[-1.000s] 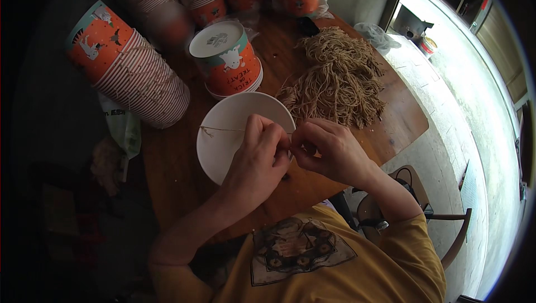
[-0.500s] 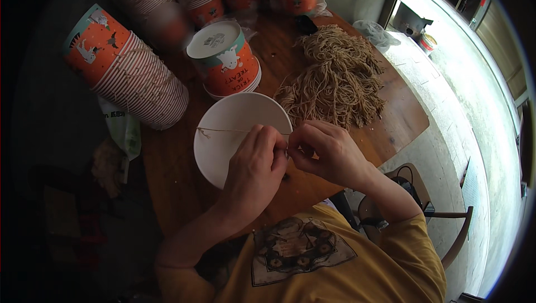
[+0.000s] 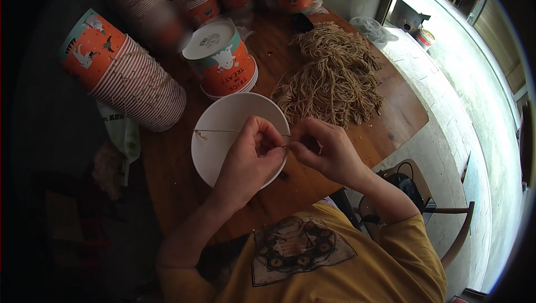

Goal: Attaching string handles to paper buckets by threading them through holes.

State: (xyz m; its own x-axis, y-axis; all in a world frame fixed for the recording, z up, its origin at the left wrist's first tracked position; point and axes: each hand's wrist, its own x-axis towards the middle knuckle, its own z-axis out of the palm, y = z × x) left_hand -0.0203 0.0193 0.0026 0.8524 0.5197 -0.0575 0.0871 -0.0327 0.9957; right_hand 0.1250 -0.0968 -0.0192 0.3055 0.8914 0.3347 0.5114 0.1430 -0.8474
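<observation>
- A thin twine string [image 3: 215, 131] is pinched by the left hand [image 3: 248, 160] over the white paper bucket [image 3: 223, 121].
- Its other end is gripped by the right hand [image 3: 326, 152].
- An orange printed bucket [image 3: 223, 63] is set upside down behind.
- A stacked orange-topped, striped row [image 3: 125, 74] is laid to the left.
- A twine heap [image 3: 332, 77] is piled on the wooden table [image 3: 167, 169].

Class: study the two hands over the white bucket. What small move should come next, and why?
Probably draw the twine through at the near rim: both hands, left hand and right hand, pinch there, while its far end is already knotted across the white bucket.
</observation>
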